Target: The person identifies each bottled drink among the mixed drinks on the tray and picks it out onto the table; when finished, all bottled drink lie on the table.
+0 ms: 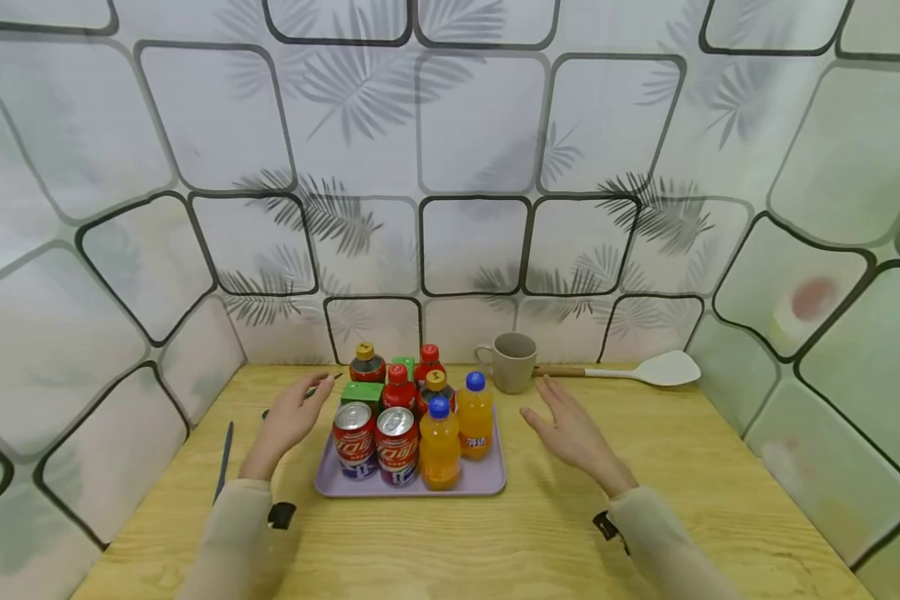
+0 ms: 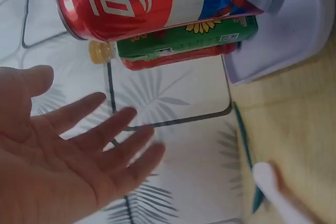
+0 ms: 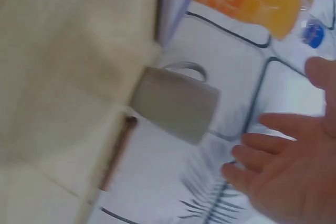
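Note:
A lavender tray [image 1: 412, 492] on the table carries two red cola cans [image 1: 355, 442], two orange-drink bottles with blue caps [image 1: 440, 454], green cartons [image 1: 362, 393], and several dark or red bottles [image 1: 397, 387] behind. To the tray's left is my left hand [image 1: 288, 421], holding nothing; its fingers are spread beside the can [image 2: 131, 1] and green carton [image 2: 184, 38] in the left wrist view. My right hand [image 1: 570, 425] hovers on the tray's other side, fingers extended, empty, near a grey mug [image 1: 513, 364]. The right wrist view shows that palm and the mug [image 3: 176, 103].
Behind the right hand lies a spatula with a white head [image 1: 667, 368] and wooden handle [image 1: 562, 372]. A thin dark stick [image 1: 225, 458] rests at the left; a slim teal item [image 2: 243, 137] and a pale rounded one [image 2: 266, 179] lie near the left hand. Patterned curtains enclose the table.

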`<state>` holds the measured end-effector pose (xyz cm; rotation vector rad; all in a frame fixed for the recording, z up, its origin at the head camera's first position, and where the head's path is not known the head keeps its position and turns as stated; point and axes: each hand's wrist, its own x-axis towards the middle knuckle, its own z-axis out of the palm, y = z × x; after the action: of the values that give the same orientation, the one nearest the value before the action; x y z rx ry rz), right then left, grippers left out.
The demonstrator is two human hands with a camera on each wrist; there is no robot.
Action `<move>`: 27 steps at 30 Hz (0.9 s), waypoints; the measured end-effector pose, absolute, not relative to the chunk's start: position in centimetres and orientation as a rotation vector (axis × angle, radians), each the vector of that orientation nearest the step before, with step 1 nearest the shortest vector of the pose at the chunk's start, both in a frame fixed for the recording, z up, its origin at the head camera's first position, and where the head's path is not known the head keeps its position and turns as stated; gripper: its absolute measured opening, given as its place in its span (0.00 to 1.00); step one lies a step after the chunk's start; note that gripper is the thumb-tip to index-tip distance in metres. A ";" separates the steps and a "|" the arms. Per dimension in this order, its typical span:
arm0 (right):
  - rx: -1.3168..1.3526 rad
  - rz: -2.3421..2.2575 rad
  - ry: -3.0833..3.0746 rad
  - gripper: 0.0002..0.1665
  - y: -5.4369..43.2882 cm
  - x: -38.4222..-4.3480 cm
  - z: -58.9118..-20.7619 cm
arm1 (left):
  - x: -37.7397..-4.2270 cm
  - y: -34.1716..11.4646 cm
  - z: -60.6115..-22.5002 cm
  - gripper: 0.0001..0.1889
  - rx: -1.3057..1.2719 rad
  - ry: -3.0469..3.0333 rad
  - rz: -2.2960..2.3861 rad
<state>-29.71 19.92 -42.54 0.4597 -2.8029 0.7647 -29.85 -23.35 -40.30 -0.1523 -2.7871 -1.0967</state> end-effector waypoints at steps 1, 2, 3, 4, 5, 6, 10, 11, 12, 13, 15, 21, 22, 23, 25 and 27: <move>0.458 0.841 -2.769 0.42 20.0 -29.9 -42.8 | -29.9 -23.6 -40.4 0.36 -0.136 -2.772 -1.173; 0.446 0.915 -2.735 0.40 20.2 -30.1 -43.2 | -29.9 -23.8 -40.5 0.35 -0.120 -2.754 -1.254; 0.430 0.982 -2.704 0.39 20.3 -30.2 -43.5 | -30.0 -24.0 -40.7 0.35 -0.115 -2.735 -1.324; 0.421 1.063 -2.670 0.37 20.4 -30.3 -43.8 | -30.0 -24.2 -40.9 0.34 -0.111 -2.708 -1.396; 0.413 1.144 -2.639 0.36 20.5 -30.4 -44.0 | -29.9 -24.4 -41.0 0.33 -0.111 -2.680 -1.468; 0.402 1.224 -2.615 0.34 20.6 -30.5 -44.3 | -29.9 -24.6 -41.2 0.32 -0.109 -2.649 -1.528; 0.371 1.687 -2.514 0.29 20.5 -30.8 -44.9 | -30.1 -25.6 -42.1 0.31 -0.067 -2.530 -1.769; 0.348 1.818 -2.485 0.28 20.3 -30.9 -45.0 | -30.1 -26.0 -42.4 0.31 -0.047 -2.518 -1.822; 0.329 1.941 -2.456 0.28 20.2 -31.0 -45.1 | -30.2 -26.3 -42.7 0.31 -0.027 -2.514 -1.873; 0.322 2.065 -2.420 0.28 20.1 -31.0 -45.2 | -30.2 -26.6 -43.0 0.31 -0.005 -2.515 -1.931; 0.312 2.251 -2.372 0.30 19.8 -31.1 -45.4 | -30.3 -27.1 -43.8 0.31 0.032 -2.552 -2.019; 0.329 2.425 -2.329 0.32 18.5 -30.9 -45.7 | -30.7 -27.8 -45.8 0.29 0.074 -2.646 -2.209; 0.321 2.423 -2.333 0.31 18.3 -30.9 -45.7 | -30.8 -27.9 -46.0 0.29 0.068 -2.646 -2.234; 0.315 2.416 -2.340 0.31 18.1 -30.9 -45.7 | -30.9 -27.9 -46.1 0.30 0.047 -2.653 -2.246; 0.311 2.386 -2.359 0.31 17.7 -30.9 -45.8 | -31.2 -28.0 -46.3 0.30 -0.022 -2.686 -2.248; 0.295 2.374 -2.365 0.30 17.3 -30.8 -45.9 | -31.4 -27.9 -46.4 0.30 -0.083 -2.724 -2.234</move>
<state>-30.85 17.32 -45.92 0.2952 -2.3655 2.3736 -31.37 -27.94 -46.42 -0.0827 -2.7241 -2.2343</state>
